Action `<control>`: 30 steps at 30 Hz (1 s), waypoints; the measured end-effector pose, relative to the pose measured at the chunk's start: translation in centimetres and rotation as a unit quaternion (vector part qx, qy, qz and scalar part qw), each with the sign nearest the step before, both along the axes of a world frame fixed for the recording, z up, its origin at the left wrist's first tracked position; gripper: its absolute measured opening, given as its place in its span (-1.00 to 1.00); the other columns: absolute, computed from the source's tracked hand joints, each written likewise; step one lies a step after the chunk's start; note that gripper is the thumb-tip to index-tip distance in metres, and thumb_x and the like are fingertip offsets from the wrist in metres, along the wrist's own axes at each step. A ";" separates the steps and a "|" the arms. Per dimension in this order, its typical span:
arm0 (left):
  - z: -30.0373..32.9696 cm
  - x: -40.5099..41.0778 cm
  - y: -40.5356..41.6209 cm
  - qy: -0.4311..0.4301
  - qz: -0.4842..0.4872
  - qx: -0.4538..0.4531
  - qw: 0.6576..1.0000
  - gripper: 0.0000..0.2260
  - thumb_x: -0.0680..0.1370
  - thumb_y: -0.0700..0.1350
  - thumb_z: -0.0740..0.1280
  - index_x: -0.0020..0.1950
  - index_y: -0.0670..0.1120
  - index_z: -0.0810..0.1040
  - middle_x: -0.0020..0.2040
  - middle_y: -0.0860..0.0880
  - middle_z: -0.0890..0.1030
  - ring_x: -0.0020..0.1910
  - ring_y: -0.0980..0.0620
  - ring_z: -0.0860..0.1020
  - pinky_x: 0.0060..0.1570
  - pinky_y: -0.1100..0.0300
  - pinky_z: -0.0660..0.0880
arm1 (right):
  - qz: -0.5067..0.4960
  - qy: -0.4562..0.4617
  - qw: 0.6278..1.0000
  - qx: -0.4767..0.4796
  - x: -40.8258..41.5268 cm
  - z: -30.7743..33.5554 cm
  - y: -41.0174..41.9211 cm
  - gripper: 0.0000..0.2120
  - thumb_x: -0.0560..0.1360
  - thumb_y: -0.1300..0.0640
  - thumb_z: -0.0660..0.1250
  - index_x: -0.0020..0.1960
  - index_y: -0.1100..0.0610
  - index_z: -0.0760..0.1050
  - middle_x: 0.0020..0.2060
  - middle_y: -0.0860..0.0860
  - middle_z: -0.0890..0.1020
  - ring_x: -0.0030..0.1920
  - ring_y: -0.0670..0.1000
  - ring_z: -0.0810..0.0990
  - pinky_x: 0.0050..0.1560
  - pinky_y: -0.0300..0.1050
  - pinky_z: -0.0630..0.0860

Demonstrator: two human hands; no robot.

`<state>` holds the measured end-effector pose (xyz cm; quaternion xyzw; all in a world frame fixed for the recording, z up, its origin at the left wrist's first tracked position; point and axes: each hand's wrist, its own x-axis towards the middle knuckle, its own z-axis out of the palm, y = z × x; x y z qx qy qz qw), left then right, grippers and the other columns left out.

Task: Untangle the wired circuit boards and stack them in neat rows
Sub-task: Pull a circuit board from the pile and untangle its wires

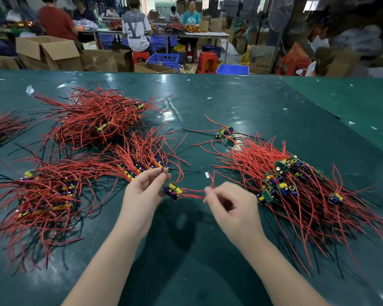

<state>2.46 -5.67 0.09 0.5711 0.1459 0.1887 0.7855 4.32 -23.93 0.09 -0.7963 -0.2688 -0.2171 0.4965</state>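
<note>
Dangling circuit board (174, 191) lies crosswise, wires (191, 193) rightward.

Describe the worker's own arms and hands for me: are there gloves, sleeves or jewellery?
Both are bare. The left hand and right hand wear no gloves, and no ring, watch or bracelet shows. The forearms are uncovered right down to the bottom edge of the picture, so no sleeve is in view. Fingernails look short and plain.
</note>
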 end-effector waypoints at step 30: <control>-0.4 -0.9 -2.8 -0.016 -0.081 0.150 0.985 -0.85 0.42 -0.31 0.47 -0.14 -0.08 0.59 -0.24 0.12 0.64 -0.21 0.21 0.58 -0.10 0.40 0.49 | 0.116 0.385 0.871 0.283 0.3 -0.6 1.2 -0.79 0.45 0.46 0.36 -0.09 0.17 0.56 -0.25 0.02 0.71 -0.20 -0.05 0.67 -0.09 -0.13 0.63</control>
